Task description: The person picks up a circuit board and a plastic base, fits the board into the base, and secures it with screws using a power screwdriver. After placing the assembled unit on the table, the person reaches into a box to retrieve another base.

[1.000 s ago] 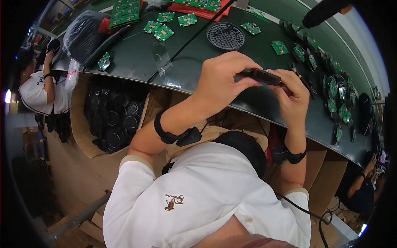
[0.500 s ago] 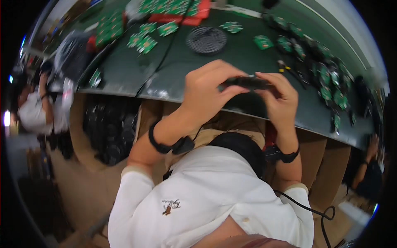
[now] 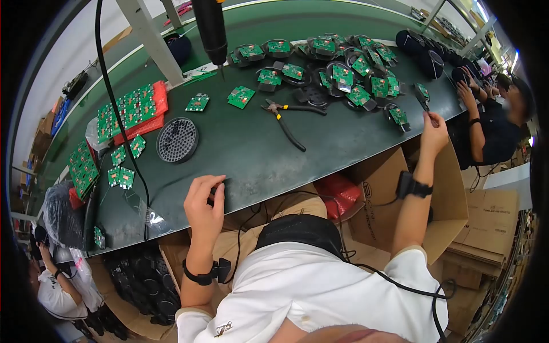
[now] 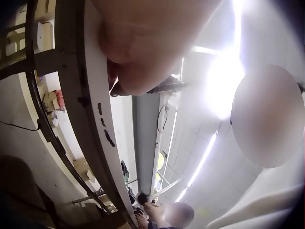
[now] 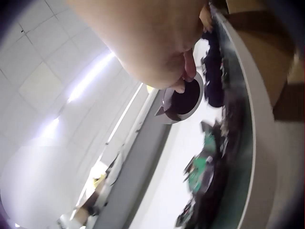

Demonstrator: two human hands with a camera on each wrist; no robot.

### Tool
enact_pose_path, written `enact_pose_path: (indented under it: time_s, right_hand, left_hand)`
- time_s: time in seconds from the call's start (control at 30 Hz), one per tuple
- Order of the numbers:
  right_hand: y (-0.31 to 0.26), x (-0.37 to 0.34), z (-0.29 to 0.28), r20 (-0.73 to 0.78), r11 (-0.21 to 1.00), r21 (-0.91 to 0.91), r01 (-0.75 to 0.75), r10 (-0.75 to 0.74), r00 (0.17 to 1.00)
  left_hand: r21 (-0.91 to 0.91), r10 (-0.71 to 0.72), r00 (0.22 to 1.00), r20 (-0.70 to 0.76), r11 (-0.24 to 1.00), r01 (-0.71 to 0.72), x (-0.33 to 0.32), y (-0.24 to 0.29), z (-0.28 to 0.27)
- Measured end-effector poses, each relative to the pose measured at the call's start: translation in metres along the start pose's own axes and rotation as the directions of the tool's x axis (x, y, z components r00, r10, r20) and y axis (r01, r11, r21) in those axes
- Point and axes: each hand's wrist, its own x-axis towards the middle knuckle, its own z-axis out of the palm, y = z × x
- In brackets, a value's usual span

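Observation:
My right hand (image 3: 436, 132) pinches a round black part (image 3: 422, 102) over the right end of the bench, beside a small green circuit board (image 3: 423, 90). In the right wrist view that round part (image 5: 187, 99) shows a dark face with a paler rim, under the fingertips. My left hand (image 3: 205, 206) hovers at the bench's front edge with its fingers loosely bent and nothing visible in them. Several black round housings with green boards (image 3: 342, 77) lie clustered to the left of my right hand. Cutting pliers (image 3: 286, 117) with black and yellow handles lie open mid-bench.
A black perforated round grille (image 3: 178, 140) and loose green boards (image 3: 241, 96) lie on the dark green bench (image 3: 246, 166). An electric screwdriver (image 3: 210, 28) hangs above. Board panels (image 3: 127, 112) sit on red wrap at left. Open cartons (image 3: 377, 200) stand below. Another person (image 3: 494, 126) sits at right.
My hands, together on a dark part earlier, have separated: the right has reached far right with a round black part, the left has lowered to the bench edge. The head view has turned right.

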Motion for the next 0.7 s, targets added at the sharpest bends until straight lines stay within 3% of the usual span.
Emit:
enact_pose_path:
  time_s: [0.07, 0.13, 0.2, 0.27, 0.33, 0.4, 0.43, 0.5, 0.53, 0.6, 0.63, 0.67, 0.7]
  right_hand:
    - [0.055, 0.03, 0.013, -0.009, 0.981, -0.174, 0.089, -0.092, 0.996]
    - [0.096, 0.048, 0.028, 0.046, 0.971, -0.216, 0.101, -0.093, 0.995]
    - [0.101, 0.057, 0.039, 0.1, 0.961, -0.252, 0.114, -0.091, 0.991]
    - [0.098, 0.057, 0.048, 0.204, 0.892, -0.343, 0.294, -0.235, 0.95]
    - [0.11, 0.07, 0.06, 0.259, 0.874, -0.305, 0.378, -0.305, 0.916]
    - [0.099, 0.074, 0.059, 0.388, 0.874, -0.264, 0.408, -0.291, 0.874]
    - [0.115, 0.085, 0.063, 0.417, 0.847, -0.239, 0.474, -0.352, 0.838]
    - [0.131, 0.102, 0.068, 0.492, 0.9, -0.204, 0.385, -0.246, 0.835]
    - [0.137, 0.107, 0.07, 0.458, 0.896, -0.227, 0.38, -0.246, 0.854]
    - [0.139, 0.114, 0.072, 0.367, 0.941, -0.013, 0.338, -0.31, 0.877]
    - [0.113, 0.102, 0.064, 0.352, 0.959, 0.11, 0.262, -0.284, 0.892]
    - [0.084, 0.086, 0.061, 0.356, 0.956, 0.116, 0.269, -0.293, 0.887]
    - [0.055, 0.065, 0.053, 0.374, 0.953, 0.264, 0.151, -0.245, 0.895]
  left_hand:
    - [0.002, -0.015, 1.0, -0.006, 1.0, 0.015, 0.001, 0.004, 0.002]
    - [0.003, -0.025, 1.0, -0.014, 1.0, 0.025, 0.002, 0.004, 0.003]
    - [0.016, -0.014, 1.0, -0.002, 1.0, 0.014, 0.002, 0.0, 0.004]
    - [0.018, -0.024, 1.0, 0.0, 1.0, 0.024, 0.002, 0.003, 0.003]
    - [0.035, -0.05, 0.999, -0.006, 0.998, 0.05, 0.001, 0.004, 0.001]
    - [0.015, 0.005, 1.0, -0.011, 1.0, -0.005, 0.001, 0.0, 0.002]
    - [0.018, 0.023, 1.0, -0.009, 1.0, -0.023, 0.001, -0.003, 0.001]
    - [0.029, 0.043, 0.999, -0.015, 0.999, -0.042, -0.002, -0.01, 0.0]
    - [0.028, 0.055, 0.998, -0.02, 0.998, -0.054, -0.002, -0.013, 0.0]
    - [0.035, 0.029, 0.999, -0.028, 0.999, -0.028, -0.003, -0.013, -0.002]
    - [0.008, 0.038, 0.999, 0.0, 0.999, -0.038, -0.003, -0.013, -0.002]
    - [0.009, 0.031, 0.999, -0.009, 0.999, -0.031, -0.003, -0.012, -0.002]
    - [-0.003, 0.005, 1.0, 0.0, 1.0, -0.005, -0.003, -0.01, -0.002]
